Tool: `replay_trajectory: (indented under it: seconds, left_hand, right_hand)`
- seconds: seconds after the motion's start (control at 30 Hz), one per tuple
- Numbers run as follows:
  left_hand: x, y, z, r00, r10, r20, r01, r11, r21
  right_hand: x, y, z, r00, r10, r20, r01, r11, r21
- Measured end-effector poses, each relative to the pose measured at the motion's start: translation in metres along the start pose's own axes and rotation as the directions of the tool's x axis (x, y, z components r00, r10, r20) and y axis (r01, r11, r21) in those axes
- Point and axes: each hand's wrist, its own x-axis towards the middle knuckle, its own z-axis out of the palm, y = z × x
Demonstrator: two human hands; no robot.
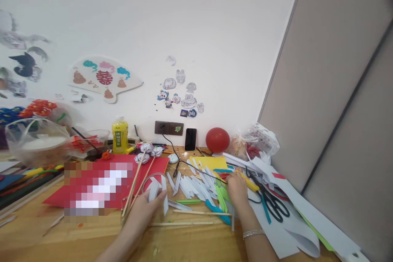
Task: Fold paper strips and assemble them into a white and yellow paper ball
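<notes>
At the near left of the wooden table [80, 240], in the head view, white paper strips [165, 196] are pinched between the thumb and fingers of the left hand [143, 208]; a thin ring-shaped item [144, 181], too indistinct to be named, is seen at the same fingers. To the right, the right hand [237, 190] is lowered with its fingers curled beside a yellow-handled tool [250, 181]; whether anything is gripped by it cannot be made out. A silvery bracelet [254, 233] is worn on that wrist. Between the hands, many folded white paper pieces [190, 187] are scattered, with a yellow sheet [215, 162] placed beyond them. Nearer, two wooden sticks [202, 213] are laid crosswise. Just left of the left hand, longer sticks topped with white paper flowers [143, 157] are laid across a red sheet [58, 197], part of which is hidden by pixelation. Black-handled scissors [276, 208] are seen right of the right hand, over white paper [276, 239]. At the far side, a yellow bottle [119, 136] is set on the left, a phone [190, 139] is leaned against the wall, and a red balloon [217, 140] is placed right of it.
</notes>
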Motion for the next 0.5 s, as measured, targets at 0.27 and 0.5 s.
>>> replay_trajectory:
  seconds: [0.27, 0.5]
  left_hand:
    - [0.001, 0.001, -0.001, 1.0, 0.014, -0.001, -0.014, 0.999, 0.031]
    - [0.002, -0.001, -0.001, 1.0, -0.002, 0.017, 0.001, 0.998, 0.061]
  right_hand:
    - [0.007, 0.008, -0.001, 0.984, -0.035, 0.177, 0.033, 0.999, 0.018]
    - [0.01, 0.014, 0.004, 0.995, -0.017, 0.099, -0.009, 0.964, 0.266]
